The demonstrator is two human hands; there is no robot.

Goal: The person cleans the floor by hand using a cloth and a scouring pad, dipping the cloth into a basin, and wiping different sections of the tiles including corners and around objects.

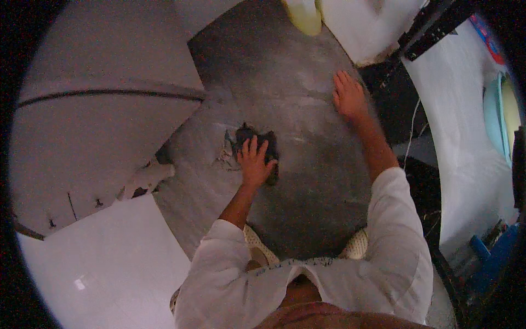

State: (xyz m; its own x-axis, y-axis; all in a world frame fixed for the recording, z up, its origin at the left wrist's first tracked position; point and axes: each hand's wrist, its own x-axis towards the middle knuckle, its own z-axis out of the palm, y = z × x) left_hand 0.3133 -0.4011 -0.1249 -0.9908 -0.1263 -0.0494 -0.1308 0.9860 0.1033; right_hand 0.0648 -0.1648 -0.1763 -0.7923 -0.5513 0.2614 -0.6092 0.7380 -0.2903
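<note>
My left hand (254,164) lies palm down with its fingers spread on a dark crumpled cloth (269,144), which rests on a grey floor (312,172). Just left of the cloth is a pale, rough patch of bits or residue (228,154) on the floor. Further up and to the right, my right hand (349,94) is set flat on the floor near its right edge, with nothing seen in it. What lies under either palm is hidden.
A yellowish container (306,18) stands at the top. Black shelving or frame parts (431,33) and a white cord (412,127) are at the right, beside a light blue basin (495,111). A white glossy surface (107,263) lies lower left; a wall rises at the left.
</note>
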